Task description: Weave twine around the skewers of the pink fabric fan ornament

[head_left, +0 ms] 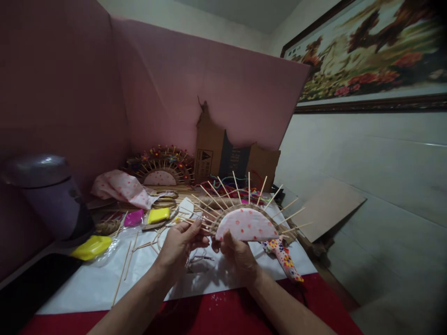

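A half-round panel [247, 225], covered in white cloth with red-pink dots, is held upright above the table. Brown twine edges its curve, and thin wooden sticks [249, 188] fan outward from it. My right hand [239, 258] grips the panel's lower edge, thumb on the front. At the panel's left end, my left hand [183, 242] is closed in a pinch near the lowest sticks; what lies between its fingertips is too small to make out. A similar fan-shaped piece with colourful flowers [160, 177] stands at the back left.
Scissors [165, 200], dotted cloth [120, 186], loose sticks [122, 274] and yellow [91, 247] and magenta packets [134, 218] lie at left. A purple tumbler [52, 200] stands there. Cut cardboard [237, 158] leans at the back. A floral glue gun [284, 258] lies at right.
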### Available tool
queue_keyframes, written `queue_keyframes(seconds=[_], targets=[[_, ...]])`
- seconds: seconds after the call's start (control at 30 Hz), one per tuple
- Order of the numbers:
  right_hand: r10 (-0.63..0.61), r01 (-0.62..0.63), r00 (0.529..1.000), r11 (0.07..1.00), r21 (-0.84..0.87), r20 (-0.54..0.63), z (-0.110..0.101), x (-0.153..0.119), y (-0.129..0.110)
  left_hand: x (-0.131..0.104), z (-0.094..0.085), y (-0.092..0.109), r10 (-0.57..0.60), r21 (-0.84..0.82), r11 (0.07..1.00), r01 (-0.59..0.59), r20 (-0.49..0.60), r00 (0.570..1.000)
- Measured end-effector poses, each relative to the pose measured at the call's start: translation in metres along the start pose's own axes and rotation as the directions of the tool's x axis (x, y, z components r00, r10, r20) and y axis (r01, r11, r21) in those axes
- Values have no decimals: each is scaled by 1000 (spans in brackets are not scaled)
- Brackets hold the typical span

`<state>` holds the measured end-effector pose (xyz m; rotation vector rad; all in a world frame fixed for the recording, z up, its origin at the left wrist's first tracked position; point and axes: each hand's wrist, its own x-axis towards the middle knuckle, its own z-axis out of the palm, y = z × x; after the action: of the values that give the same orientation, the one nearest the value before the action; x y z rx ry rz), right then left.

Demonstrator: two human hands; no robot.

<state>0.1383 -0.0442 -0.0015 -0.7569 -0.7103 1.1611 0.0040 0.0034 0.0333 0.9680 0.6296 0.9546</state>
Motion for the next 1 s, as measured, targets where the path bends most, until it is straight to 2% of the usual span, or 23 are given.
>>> queue_keyframes(seconds=[0.3, 0.53, 0.73, 1.0], targets=[[25, -24, 1000, 993, 114, -6, 9, 2, -19, 4, -2, -8, 42, 96, 994, -42, 10, 999], [50, -51, 999, 988, 144, 10, 7, 2, -20, 0, 0, -5, 23, 135, 991, -26, 21, 1000], [76, -84, 995, 983, 161, 57, 5, 3, -20, -2, 2, -3, 24, 65, 998, -25, 11, 1000], [58, -66, 997, 980, 185, 49, 6, 1, -20, -2, 2, -4, 16, 92, 996, -17, 7, 1000]])
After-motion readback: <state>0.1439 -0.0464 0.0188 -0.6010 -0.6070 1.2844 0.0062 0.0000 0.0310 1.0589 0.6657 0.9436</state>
